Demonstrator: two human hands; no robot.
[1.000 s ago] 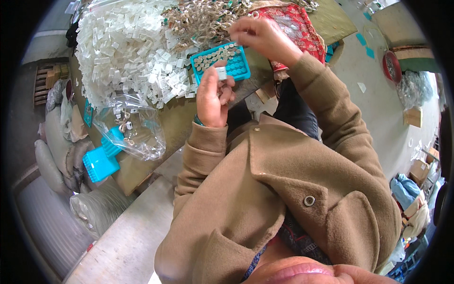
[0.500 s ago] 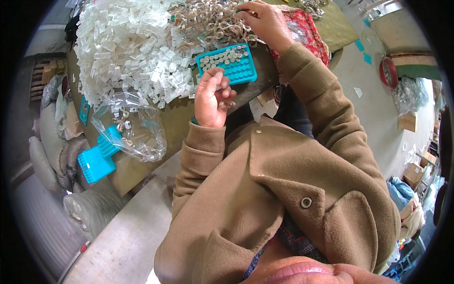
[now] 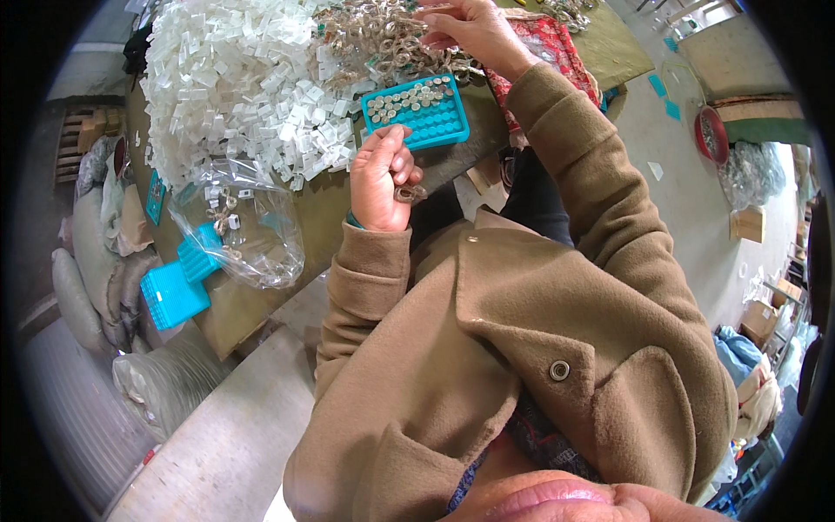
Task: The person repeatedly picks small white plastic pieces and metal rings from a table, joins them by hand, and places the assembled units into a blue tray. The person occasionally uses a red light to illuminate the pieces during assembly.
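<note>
My left hand (image 3: pixel 376 184) is closed, fingers curled in, just in front of a blue tray (image 3: pixel 435 130). A small coiled, brownish cord-like piece (image 3: pixel 409 193) sticks out of its grip. Round, silvery pieces (image 3: pixel 426 94) fill the far rows of the tray, while the near rows show bare blue pockets. My right hand (image 3: pixel 474 35) reaches beyond the tray over a heap of coiled beige cord-like pieces (image 3: pixel 396 43). Its fingers are spread apart at the heap, and I see nothing held in them.
A large mound of clear-white plastic pieces (image 3: pixel 235 87) covers the table's left. Nearer lie a clear plastic bag (image 3: pixel 270 244) with some coils, and blue trays (image 3: pixel 174 294) at the table edge. A red patterned cloth (image 3: pixel 548 56) lies to the right. Sacks (image 3: pixel 96 270) stand left of the table.
My right hand has shifted left and farther away over the coiled heap, its fingers spreading. My left hand has moved slightly left, and the coil in it shows more clearly.
</note>
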